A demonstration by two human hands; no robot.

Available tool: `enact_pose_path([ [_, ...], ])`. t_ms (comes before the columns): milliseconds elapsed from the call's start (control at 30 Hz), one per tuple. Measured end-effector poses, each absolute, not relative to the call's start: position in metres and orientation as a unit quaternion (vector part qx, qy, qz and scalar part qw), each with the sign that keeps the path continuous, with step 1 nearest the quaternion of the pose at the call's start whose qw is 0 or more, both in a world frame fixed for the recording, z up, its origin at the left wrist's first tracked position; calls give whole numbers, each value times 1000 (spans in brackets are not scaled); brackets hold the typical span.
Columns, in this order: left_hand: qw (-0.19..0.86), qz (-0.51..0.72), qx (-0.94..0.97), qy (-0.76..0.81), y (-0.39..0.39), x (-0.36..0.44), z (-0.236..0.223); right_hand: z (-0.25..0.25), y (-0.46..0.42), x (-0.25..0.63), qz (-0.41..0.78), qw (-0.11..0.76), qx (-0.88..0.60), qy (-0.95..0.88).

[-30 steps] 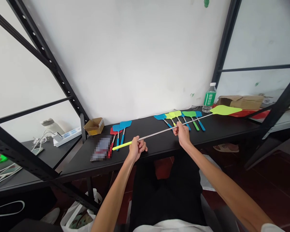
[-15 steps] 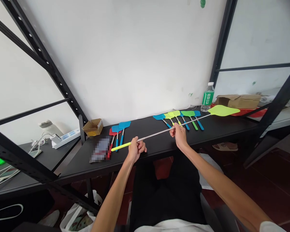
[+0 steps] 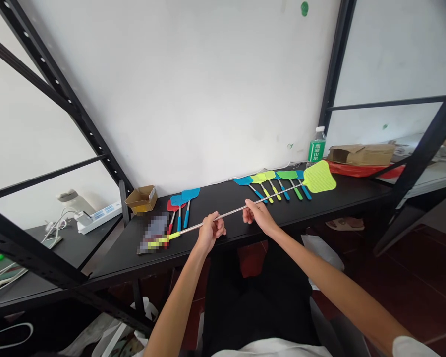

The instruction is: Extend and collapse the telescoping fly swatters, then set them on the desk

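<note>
The left hand (image 3: 208, 232) is closed around the thin metal rod of a long yellow-green fly swatter (image 3: 231, 212), a little way up from its handle. The right hand (image 3: 258, 215) grips the same rod farther along, thumb and index finger pinching it, the other fingers curled in. Held slantwise over the black tabletop (image 3: 219, 198), the swatter has its perforated, rounded-square paddle (image 3: 319, 177) at the upper right and its yellow-green handle (image 3: 174, 235) at the lower left, over a flat object blurred by pixelation (image 3: 154, 228).

Just beyond the right hand lies a row of six shorter swatters (image 3: 269, 175) in blue, yellow-green and green, heads toward the white wall (image 3: 215, 89). Beyond the left hand lie one red and two blue swatters (image 3: 191, 195), close together. Farther left sits a small open brown cardboard box (image 3: 141, 198). At the far right, a clear plastic bottle with a green label (image 3: 316, 148) stands behind the paddle, near a larger brown cardboard box (image 3: 367, 154).
</note>
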State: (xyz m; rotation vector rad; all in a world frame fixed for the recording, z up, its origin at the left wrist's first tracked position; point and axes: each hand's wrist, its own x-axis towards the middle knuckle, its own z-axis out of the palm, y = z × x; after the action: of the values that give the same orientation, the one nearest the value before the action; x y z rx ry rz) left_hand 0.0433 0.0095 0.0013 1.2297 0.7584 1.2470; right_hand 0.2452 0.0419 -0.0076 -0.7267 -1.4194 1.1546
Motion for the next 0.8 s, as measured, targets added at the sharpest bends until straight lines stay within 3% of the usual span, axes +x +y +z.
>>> enact_pose_path([
  [233, 558, 532, 536, 345, 9, 44, -1, -8, 51, 256, 539, 579, -327, -518],
  [800, 553, 529, 541, 348, 8, 47, 2, -8, 64, 273, 513, 596, -363, -499],
])
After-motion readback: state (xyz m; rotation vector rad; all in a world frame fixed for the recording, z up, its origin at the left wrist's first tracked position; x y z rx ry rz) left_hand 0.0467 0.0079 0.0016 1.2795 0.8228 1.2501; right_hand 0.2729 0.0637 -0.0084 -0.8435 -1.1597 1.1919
